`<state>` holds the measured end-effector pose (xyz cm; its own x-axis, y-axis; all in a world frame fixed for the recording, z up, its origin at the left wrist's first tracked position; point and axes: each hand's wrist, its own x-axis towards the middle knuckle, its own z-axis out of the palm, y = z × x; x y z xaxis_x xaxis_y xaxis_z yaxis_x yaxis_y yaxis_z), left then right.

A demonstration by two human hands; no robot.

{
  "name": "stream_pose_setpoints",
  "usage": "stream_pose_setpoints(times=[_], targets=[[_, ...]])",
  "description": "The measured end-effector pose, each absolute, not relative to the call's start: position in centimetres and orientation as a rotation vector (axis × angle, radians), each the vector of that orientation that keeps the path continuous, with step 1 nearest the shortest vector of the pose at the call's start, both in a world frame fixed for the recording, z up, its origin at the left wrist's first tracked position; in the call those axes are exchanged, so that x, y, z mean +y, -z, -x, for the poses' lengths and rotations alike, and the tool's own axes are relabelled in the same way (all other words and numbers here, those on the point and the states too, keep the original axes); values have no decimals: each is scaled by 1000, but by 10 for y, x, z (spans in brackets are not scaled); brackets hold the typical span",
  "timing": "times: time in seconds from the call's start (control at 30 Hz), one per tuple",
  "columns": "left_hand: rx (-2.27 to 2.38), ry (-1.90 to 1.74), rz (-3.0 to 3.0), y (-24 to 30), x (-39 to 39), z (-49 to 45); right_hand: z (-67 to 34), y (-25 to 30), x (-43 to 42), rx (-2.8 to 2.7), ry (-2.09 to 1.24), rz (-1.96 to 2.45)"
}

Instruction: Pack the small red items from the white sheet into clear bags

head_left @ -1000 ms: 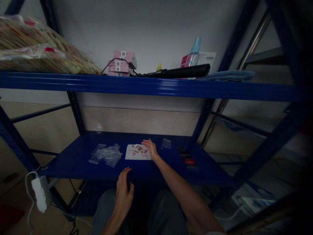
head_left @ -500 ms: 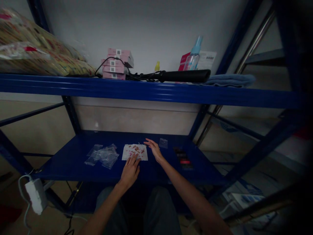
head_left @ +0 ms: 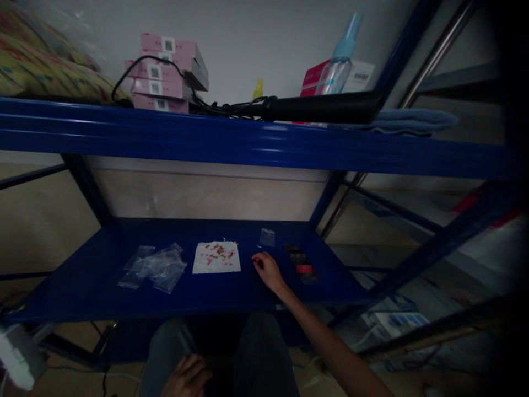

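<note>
Clear plastic bag (head_left: 267, 237) lies at 12 o'clock from right hand (head_left: 268, 270) (curled narrow, holding unclear); left hand (head_left: 185, 377) low, half-closed.

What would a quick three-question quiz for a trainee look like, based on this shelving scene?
1. Which is nearer the white paper sheet speckled with reddish-brown bits: the right hand or the left hand?
2. True or false: the clear plastic bags lie to the left of that sheet on the lower blue metal shelf.
3. What colour is the spray top of the clear plastic bottle on the upper blue metal shelf?

Key: 1. The right hand. 2. True. 3. Light blue.
</note>
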<state>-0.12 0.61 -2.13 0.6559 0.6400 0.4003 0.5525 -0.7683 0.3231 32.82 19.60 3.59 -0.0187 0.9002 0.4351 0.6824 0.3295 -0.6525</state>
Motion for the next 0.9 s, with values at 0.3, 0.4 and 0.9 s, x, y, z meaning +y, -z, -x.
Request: stream_pose_setpoints(times=[0.3, 0.4, 0.9], targets=[[1109, -714, -2718, 5, 11, 4, -275, -52, 295, -1756, -246, 1588], [1125, -812, -2749, 24, 15, 11, -274, -44, 303, -1766, -249, 1595], [1135, -684, -2630, 33, 15, 3, -241, -51, 274, -1950, -112, 1522]])
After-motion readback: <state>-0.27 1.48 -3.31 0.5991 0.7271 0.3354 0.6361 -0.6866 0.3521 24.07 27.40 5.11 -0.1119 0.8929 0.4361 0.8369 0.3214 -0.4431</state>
